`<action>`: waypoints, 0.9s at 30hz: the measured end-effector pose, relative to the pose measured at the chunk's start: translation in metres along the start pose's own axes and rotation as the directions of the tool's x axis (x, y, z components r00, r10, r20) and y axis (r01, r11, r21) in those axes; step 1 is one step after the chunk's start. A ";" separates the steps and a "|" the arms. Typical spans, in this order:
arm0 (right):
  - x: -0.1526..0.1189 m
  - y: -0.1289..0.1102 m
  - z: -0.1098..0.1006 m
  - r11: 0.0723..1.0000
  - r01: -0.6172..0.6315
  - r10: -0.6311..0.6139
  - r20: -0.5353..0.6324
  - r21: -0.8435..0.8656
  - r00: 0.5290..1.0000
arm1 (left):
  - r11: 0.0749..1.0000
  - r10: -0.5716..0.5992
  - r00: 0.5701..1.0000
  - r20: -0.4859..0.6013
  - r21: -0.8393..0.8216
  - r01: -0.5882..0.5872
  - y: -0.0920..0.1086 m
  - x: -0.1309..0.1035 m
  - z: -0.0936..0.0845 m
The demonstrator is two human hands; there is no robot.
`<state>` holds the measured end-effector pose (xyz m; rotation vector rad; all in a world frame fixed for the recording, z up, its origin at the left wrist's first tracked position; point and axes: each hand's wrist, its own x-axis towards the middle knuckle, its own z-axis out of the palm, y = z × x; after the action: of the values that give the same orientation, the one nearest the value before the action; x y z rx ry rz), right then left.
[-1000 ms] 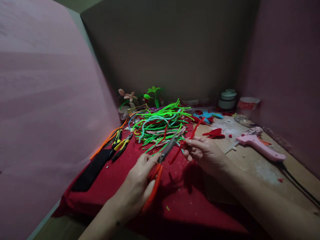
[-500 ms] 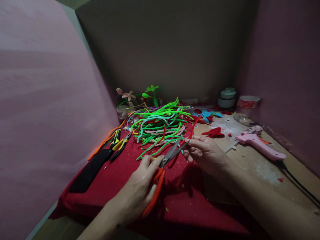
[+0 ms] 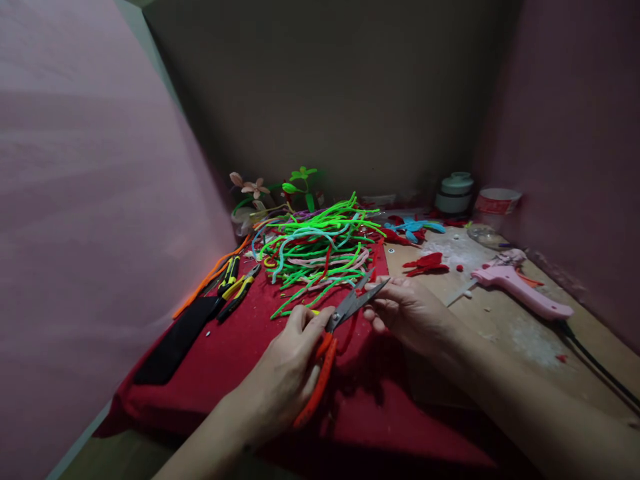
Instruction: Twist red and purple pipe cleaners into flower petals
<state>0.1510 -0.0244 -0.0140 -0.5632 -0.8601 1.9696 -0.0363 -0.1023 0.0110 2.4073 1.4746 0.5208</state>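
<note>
My left hand (image 3: 293, 357) is closed around the orange handles of a pair of scissors (image 3: 346, 309). The blades stand apart in a narrow V, pointing up and right, with their tips by my right fingers. In a pinch between thumb and fingers, my right hand (image 3: 413, 310) holds a thin red pipe cleaner (image 3: 375, 259). Part of it passes behind the blades, so I cannot tell whether they touch it. Just beyond both hands lies a loose heap of pipe cleaners (image 3: 320, 247), mostly green, with some pale blue, pink and red.
Yellow-and-black pliers (image 3: 239, 297) and a black pouch (image 3: 173, 347) lie at left. At right, a pink glue gun (image 3: 525, 291) with a cord rests on a board (image 3: 480, 347), near red fuzzy pieces (image 3: 426, 264). Fuzzy flowers (image 3: 303, 183), a lidded jar (image 3: 454, 193) and a tub (image 3: 495, 202) stand behind.
The scissors have shifted slightly right, their tips now overlapping my right fingers. The red pipe cleaner, which slanted up to the right, now stands more upright and further left.
</note>
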 end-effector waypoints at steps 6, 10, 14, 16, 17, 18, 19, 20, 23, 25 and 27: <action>-0.001 -0.002 -0.001 1.000 -0.016 0.015 -0.019 -0.017 1.000 | 1.000 0.010 1.000 0.017 -0.010 -0.010 0.000 0.001 0.001; -0.001 -0.004 0.001 0.999 -0.023 0.022 -0.021 -0.028 1.000 | 0.999 0.010 0.999 0.049 -0.042 -0.008 -0.001 0.000 0.000; -0.001 -0.005 0.002 0.998 -0.026 0.026 -0.010 -0.053 1.000 | 0.998 0.005 0.998 0.059 -0.059 -0.002 -0.003 -0.001 -0.002; -0.001 -0.005 0.001 0.998 -0.016 0.016 0.003 -0.067 1.000 | 0.998 0.004 0.998 0.063 -0.064 0.000 -0.003 -0.001 -0.003; 0.000 -0.005 0.000 0.997 -0.011 0.012 0.010 -0.076 1.000 | 0.998 0.005 0.998 0.064 -0.066 -0.001 -0.003 -0.001 -0.003; 0.000 -0.004 0.000 0.996 -0.007 0.008 0.016 -0.084 1.000 | 0.998 0.005 0.998 0.067 -0.067 0.000 -0.003 -0.001 -0.003; 0.000 -0.004 0.000 0.996 -0.003 0.005 0.021 -0.090 1.000 | 0.998 0.004 0.997 0.071 -0.064 0.001 -0.002 -0.001 -0.003; 0.000 -0.004 0.000 0.996 0.000 0.002 0.022 -0.093 1.000 | 0.998 0.001 0.997 0.075 -0.058 0.004 -0.001 -0.001 -0.003; 0.000 -0.003 0.000 0.996 -0.002 0.003 0.009 -0.084 1.000 | 1.000 -0.004 0.997 0.073 -0.026 0.006 0.000 -0.001 -0.002; -0.001 -0.003 0.002 0.998 -0.014 0.013 -0.021 -0.067 1.000 | 1.000 0.011 0.999 0.049 0.003 -0.011 0.000 -0.001 0.001; -0.001 -0.004 0.004 0.998 -0.036 0.033 -0.065 -0.043 0.997 | 0.999 0.027 0.999 0.020 0.041 -0.027 -0.002 -0.001 0.004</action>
<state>0.1516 -0.0253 -0.0085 -0.6678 -0.8602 1.9570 -0.0365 -0.1027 0.0060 2.4601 1.4609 0.4762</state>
